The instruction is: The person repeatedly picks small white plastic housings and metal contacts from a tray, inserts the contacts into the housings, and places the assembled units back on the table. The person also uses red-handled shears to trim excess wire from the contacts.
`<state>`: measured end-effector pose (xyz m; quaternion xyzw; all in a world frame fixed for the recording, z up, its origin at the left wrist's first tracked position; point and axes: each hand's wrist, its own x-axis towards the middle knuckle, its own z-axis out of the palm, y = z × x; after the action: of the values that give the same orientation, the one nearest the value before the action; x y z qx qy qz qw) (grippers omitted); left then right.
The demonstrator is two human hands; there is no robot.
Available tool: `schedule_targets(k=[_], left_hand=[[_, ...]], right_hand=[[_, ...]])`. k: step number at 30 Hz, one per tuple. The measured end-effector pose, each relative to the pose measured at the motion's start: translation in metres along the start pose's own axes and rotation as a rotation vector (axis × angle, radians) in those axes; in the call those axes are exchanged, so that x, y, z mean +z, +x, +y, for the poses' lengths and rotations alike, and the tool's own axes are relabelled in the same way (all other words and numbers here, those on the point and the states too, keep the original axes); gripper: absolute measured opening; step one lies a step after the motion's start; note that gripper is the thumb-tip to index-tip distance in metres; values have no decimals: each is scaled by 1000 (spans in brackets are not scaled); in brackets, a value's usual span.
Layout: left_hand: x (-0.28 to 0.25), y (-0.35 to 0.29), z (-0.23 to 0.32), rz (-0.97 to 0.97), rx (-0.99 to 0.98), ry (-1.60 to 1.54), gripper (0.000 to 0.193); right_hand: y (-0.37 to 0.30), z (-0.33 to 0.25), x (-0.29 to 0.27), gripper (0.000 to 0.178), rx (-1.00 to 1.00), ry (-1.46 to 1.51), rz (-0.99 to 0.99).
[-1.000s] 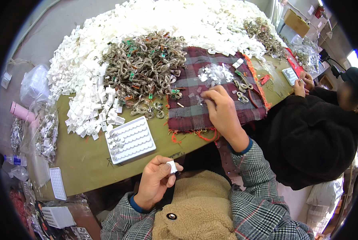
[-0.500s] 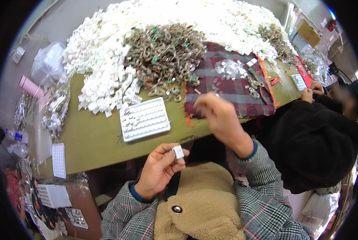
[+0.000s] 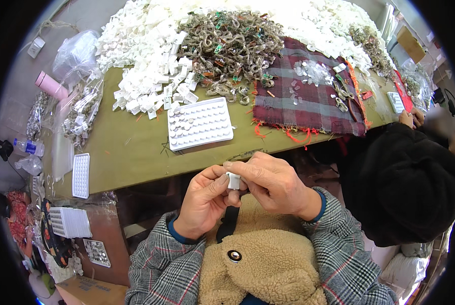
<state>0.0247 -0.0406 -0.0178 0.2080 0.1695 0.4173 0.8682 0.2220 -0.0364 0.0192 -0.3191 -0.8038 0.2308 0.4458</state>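
A small white plastic housing [image 3: 233, 181] is pinched between the thumb and fingers of my left hand [image 3: 203, 202], above my lap near the table's front edge. From the right, my right hand [image 3: 278, 185] meets it, thumb and forefinger closed at the housing's top edge. Whether that pinch also holds some small part is hidden. Just beyond my hands lies a white tray [image 3: 209, 122] with rows of round pockets; several small round silvery pieces [image 3: 179, 122] sit at its left side.
White housings [image 3: 146, 84] and coiled wires [image 3: 227, 46] are heaped at the back of the green table [image 3: 131, 147]. A plaid cloth [image 3: 288, 109] bears small clear pieces and pliers [image 3: 350, 104]. On the right sits another person [image 3: 405, 183] in a dark hat. Another tray [image 3: 81, 175] lies at the left edge.
My right hand has come back from over the plaid cloth to the white housing in my left hand. The whole view has shifted slightly, with the table now higher up.
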Motion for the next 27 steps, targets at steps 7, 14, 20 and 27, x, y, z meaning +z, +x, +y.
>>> schedule_targets(k=[7,14,20,27], left_hand=[[-2,1,-2,13,-37,59,26],[0,9,-8,33,-124,14,25],[-2,6,-8,68,-143,9,24],[-9,9,-9,91,-165,96,25]], right_hand=[[-3,19,-29,21,204,-134,267],[19,83,-57,5,382,-501,257],[23,111,-47,8,256,-777,267],[-26,112,-116,22,322,-707,563]])
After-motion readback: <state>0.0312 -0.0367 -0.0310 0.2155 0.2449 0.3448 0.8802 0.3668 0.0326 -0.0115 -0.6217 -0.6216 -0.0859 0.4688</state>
